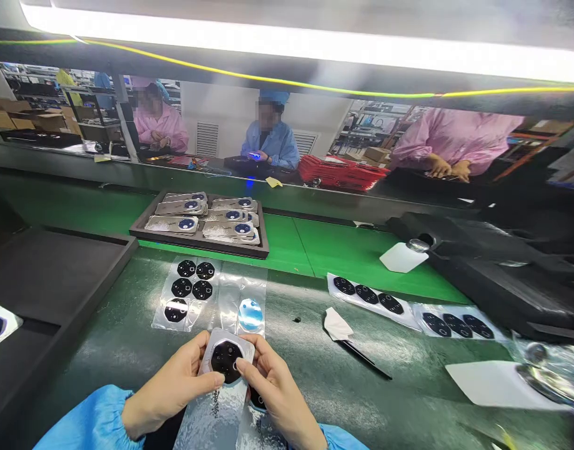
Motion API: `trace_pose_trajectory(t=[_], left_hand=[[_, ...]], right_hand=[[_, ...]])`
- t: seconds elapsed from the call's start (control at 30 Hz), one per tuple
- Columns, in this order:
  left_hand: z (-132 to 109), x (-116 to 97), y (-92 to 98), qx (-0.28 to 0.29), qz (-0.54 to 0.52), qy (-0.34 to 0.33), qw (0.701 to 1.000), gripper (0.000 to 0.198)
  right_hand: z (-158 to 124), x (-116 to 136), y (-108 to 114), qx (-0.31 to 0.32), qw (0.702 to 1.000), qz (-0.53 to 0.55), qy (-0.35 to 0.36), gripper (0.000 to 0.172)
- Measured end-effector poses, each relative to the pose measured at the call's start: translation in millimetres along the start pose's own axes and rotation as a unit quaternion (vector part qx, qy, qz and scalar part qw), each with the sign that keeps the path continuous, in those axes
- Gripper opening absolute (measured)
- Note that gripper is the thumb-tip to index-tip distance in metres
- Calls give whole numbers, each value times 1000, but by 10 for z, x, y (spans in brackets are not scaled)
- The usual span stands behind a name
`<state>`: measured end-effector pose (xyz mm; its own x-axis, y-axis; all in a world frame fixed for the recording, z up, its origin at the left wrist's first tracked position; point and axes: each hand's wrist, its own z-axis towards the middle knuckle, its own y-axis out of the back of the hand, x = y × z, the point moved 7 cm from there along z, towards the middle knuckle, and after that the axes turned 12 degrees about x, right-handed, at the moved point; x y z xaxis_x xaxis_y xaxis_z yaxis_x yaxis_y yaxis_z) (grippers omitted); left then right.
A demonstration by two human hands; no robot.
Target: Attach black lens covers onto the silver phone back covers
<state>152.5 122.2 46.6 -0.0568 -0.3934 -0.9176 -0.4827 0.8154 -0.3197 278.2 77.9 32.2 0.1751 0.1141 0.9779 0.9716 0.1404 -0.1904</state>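
A silver phone back cover (220,340) with a black octagonal camera piece (225,360) in its top end is held low in the middle between both hands. My left hand (172,387) grips its left edge, thumb on the face beside the black piece. My right hand (275,390) holds the right edge, thumb pressing on the black piece. Just beyond lies a clear film sheet (187,290) carrying several black octagonal pieces, and a second film strip (242,287) with a round blue sticker (250,314).
A dark tray (139,230) of several silver covers sits on the green belt behind. To the right lie two film strips of black pieces (368,299) (456,324), black tweezers with a white scrap (361,356), a white bottle (401,256). Dark trays flank both sides. Three people work across the line.
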Motion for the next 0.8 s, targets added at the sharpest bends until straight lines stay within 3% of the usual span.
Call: trace_pose_trajectory(t=[0.3,0.6,0.8], left_hand=[[-22,-12,-30,16,0,2,1000,21],[-49,-29,53,-43,100,-2,994,33],[11,-20,31,-45,110,22,993,40]], right_hand=[[21,-55,5,-7,1000,18,-24,41],[-16,-25,-5,-27,999,-1,-21,42],[-39,2,-51,-32,997,-63,1,42]])
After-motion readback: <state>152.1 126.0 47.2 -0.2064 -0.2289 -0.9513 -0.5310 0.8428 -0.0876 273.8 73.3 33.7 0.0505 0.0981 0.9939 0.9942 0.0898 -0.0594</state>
